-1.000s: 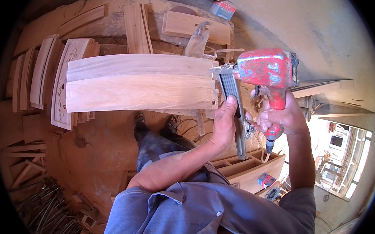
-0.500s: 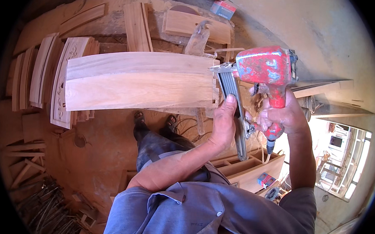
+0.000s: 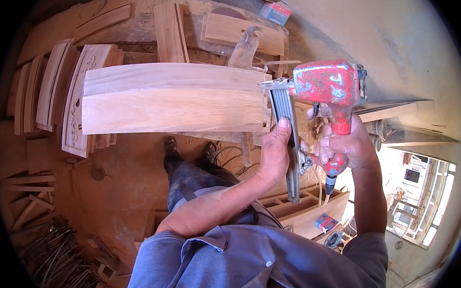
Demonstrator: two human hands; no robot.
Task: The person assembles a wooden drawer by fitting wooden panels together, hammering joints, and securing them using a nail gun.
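Observation:
A red, paint-worn pneumatic nail gun (image 3: 325, 84) is in my right hand (image 3: 350, 144), its fingers wrapped round the handle. Its nose touches or nearly touches the right end of a wide pale wooden panel (image 3: 173, 100), where notches show along the edge. My left hand (image 3: 275, 153) is closed at the gun's long grey magazine (image 3: 281, 105), thumb pressed against its side; the other fingers are mostly hidden. An air hose hangs from the fitting at the base of the handle.
Stacked boards and a carved panel (image 3: 88, 96) stand at the left. More planks (image 3: 171, 33) lie on the bench behind, near a small box (image 3: 275, 13). A wooden frame with compartments (image 3: 310, 212) is at the lower right. Scrap sticks (image 3: 56, 255) pile at the lower left.
Almost nothing differs. The nail gun sits very slightly further right and lower in the picture; both hands keep their hold, and the panel has barely shifted.

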